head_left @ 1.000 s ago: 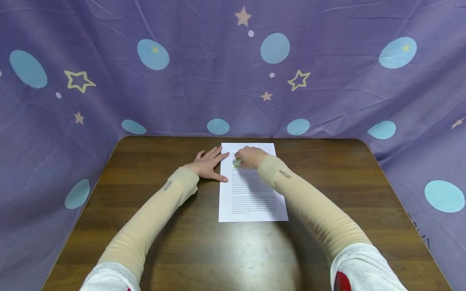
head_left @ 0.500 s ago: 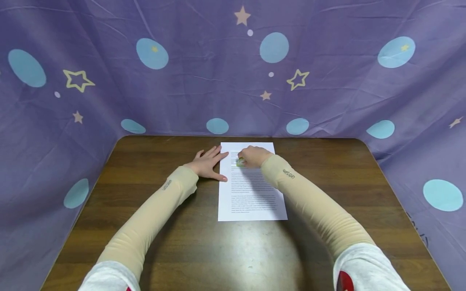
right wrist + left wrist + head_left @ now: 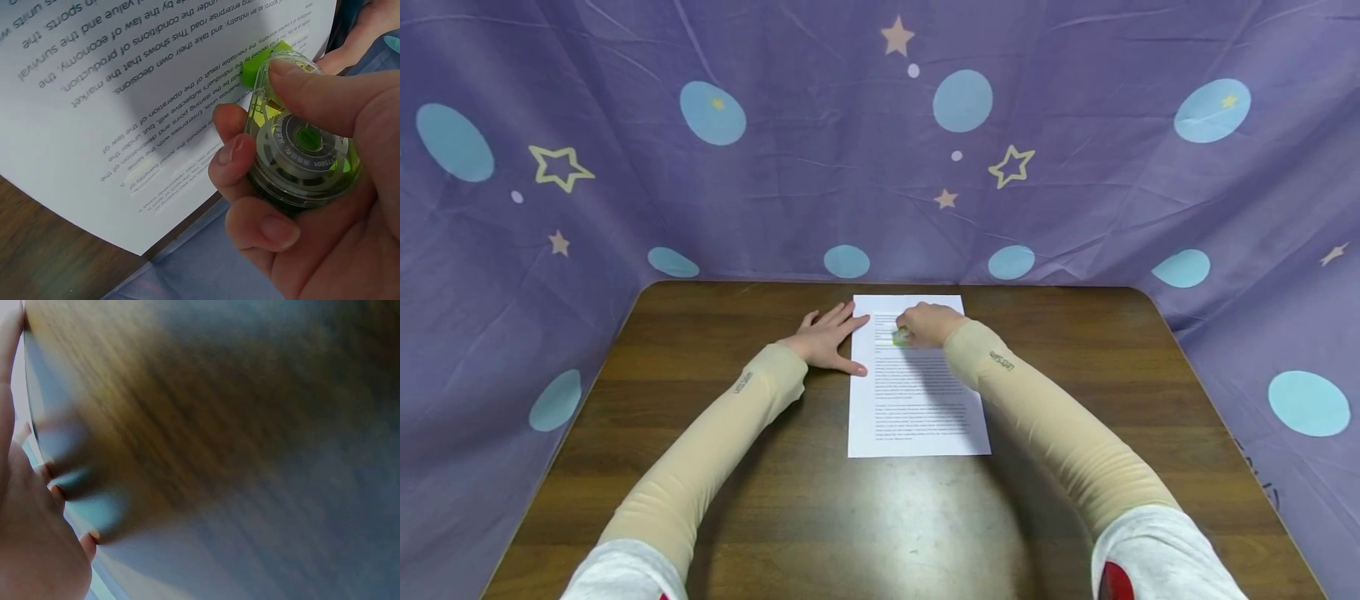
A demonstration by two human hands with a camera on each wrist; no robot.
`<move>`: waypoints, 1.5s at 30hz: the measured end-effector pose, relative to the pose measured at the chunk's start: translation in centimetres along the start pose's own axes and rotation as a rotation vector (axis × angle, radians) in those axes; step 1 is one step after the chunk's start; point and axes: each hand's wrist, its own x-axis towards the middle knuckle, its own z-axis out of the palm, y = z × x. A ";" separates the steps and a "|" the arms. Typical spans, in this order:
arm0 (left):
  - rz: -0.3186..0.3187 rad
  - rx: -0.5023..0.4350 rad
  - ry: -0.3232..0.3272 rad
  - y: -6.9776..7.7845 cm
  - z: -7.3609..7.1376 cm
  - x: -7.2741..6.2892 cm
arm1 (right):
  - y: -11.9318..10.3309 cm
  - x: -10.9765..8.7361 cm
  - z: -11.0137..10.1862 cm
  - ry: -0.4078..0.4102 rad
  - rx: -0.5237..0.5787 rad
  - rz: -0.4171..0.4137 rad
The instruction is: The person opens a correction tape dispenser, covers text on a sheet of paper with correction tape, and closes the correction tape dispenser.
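Observation:
A printed sheet of white paper (image 3: pixel 917 421) lies on the wooden table. My left hand (image 3: pixel 823 343) rests at the sheet's left edge with fingers spread, its thumb and index fingertip on the paper. In my right hand (image 3: pixel 928 323) is a clear and green correction tape dispenser (image 3: pixel 306 140), gripped between the thumb above and curled fingers below. Its green tip (image 3: pixel 253 72) is right at a line of text in the upper part of the page. The right wrist view shows a faint pale strip (image 3: pixel 142 178) over some words.
The brown wooden table (image 3: pixel 715 475) spreads around the sheet. A purple curtain (image 3: pixel 820 125) with stars and blue ovals hangs behind the table and at both sides.
My right hand has slid a little to the right across the upper text with the correction tape dispenser. The left hand stays in place at the sheet's left edge.

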 end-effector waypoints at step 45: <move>-0.015 0.022 0.006 0.0 0.3 0.2 | 3.0 -2.1 0.4 0.024 -0.003 0.012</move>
